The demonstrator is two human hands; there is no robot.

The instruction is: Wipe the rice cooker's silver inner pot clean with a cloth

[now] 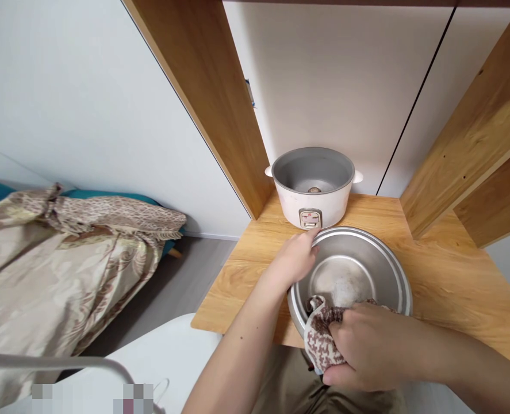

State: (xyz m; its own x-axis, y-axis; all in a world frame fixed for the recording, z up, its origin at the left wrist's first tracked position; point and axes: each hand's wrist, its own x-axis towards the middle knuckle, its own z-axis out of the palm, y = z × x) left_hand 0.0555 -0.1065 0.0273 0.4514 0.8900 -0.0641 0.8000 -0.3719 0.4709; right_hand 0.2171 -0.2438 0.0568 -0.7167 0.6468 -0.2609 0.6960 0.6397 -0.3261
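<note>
A round, shiny metal pot (384, 270), which looks like the inner pot of a rice cooker, rests on the wooden tabletop near its front edge. My left hand (298, 256) grips its upper left rim, with the thumb over the inside. In my right hand (367, 345) is a brown-and-white patterned cloth (321, 339), bunched over the near rim and draping partly outside it. My palm hides some of the cloth. Right behind the pot stands the white rice cooker body (310, 198), uncovered, showing a grey inside and a front switch panel.
Wooden posts (211, 115) rise at the left and right of the tabletop (237, 287), with a white wall panel behind. A white chair-like surface (168, 345) is at lower left. Farther left, a sofa or bed is draped with a beige patterned cover (65, 276).
</note>
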